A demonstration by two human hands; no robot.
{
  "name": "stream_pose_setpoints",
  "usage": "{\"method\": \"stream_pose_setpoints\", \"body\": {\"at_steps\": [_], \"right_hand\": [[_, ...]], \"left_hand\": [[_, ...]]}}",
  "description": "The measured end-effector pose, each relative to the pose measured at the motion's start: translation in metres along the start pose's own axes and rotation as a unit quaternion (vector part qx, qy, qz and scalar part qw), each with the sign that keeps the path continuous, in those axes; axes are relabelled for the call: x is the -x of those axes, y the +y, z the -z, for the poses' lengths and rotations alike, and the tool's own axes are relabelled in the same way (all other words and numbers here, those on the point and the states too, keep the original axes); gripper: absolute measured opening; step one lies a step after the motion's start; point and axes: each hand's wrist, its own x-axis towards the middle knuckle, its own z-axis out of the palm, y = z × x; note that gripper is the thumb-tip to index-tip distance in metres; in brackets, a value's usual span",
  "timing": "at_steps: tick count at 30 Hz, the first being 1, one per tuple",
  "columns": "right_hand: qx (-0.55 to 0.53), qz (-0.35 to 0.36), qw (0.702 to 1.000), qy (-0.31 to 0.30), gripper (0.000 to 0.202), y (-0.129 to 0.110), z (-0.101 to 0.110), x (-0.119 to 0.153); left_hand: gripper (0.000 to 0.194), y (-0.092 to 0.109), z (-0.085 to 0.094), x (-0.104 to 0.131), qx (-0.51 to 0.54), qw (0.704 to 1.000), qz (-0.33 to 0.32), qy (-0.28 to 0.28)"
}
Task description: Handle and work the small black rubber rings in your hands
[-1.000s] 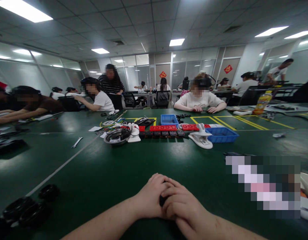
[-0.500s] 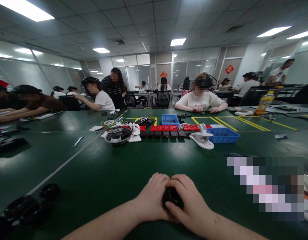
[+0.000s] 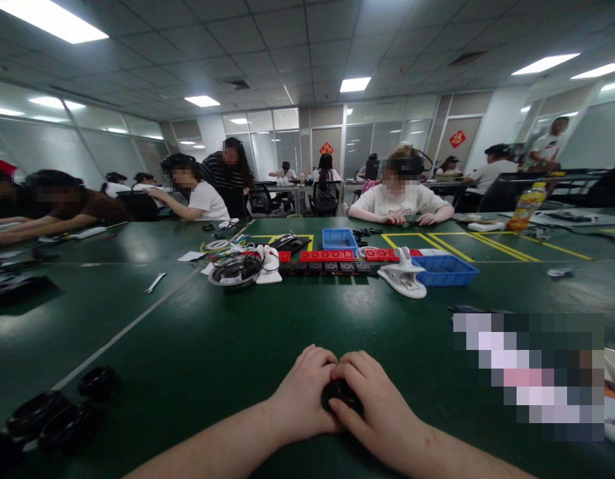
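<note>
Low over the green table (image 3: 227, 352), my two hands meet around a glossy black rounded thing (image 3: 343, 394). My left hand (image 3: 307, 386) wraps its far and left sides, fingers bent. From the right, my right hand (image 3: 372, 392) curls over it, with the thumb across the near side. Most of the black thing is covered by my fingers, so its exact kind does not show. Several glossy black ring-shaped bundles (image 3: 40, 411) lie at the lower left, apart from my hands.
Ahead lie a metal bowl of cables (image 3: 230, 283), red sockets in a row (image 3: 327, 255), a white clamp (image 3: 405, 276) and a blue bin (image 3: 444, 269). A wrench (image 3: 155, 283) lies left. A co-worker (image 3: 402, 193) sits opposite. A blurred patch hides things at right.
My right hand has shifted slightly left, closer to my left hand, and less of the black thing shows. At the far right, a standing person has straightened and moved left.
</note>
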Motion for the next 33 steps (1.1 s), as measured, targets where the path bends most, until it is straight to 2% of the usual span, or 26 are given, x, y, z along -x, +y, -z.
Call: {"method": "stream_pose_setpoints", "body": {"at_steps": [4,9,13,19,22,25,28,33], "right_hand": [[-0.009,0.018,1.0,0.002,0.02,-0.001,0.001,0.002],[-0.035,0.106,0.994,0.007,0.023,-0.002,0.005,0.002],[-0.046,0.18,0.983,-0.004,0.022,-0.004,0.008,0.003],[-0.043,0.249,0.967,-0.005,0.024,-0.003,0.004,0.006],[-0.04,0.258,0.965,-0.007,0.024,-0.005,0.005,0.007],[-0.026,0.254,0.967,0.013,0.025,-0.008,0.012,0.006],[-0.012,0.22,0.974,0.045,0.027,-0.008,0.016,0.005],[-0.013,0.172,0.984,0.05,0.029,-0.002,0.012,0.004]], "left_hand": [[0.037,-0.004,0.002,0.0,0.012,1.0,-0.011,-0.006],[0.031,-0.008,0.002,0.0,0.012,0.999,-0.032,-0.017],[0.036,-0.012,-0.001,-0.001,0.007,0.999,-0.043,-0.022],[0.037,-0.015,-0.004,-0.001,-0.006,0.999,-0.049,-0.022],[0.035,-0.013,-0.003,0.0,-0.009,0.999,-0.047,-0.023],[0.047,-0.01,0.0,0.0,0.005,0.999,-0.034,-0.033],[0.062,-0.006,0.003,-0.001,0.027,0.999,-0.017,-0.031],[0.065,0.0,0.003,0.001,0.032,0.999,-0.006,-0.007]]}}
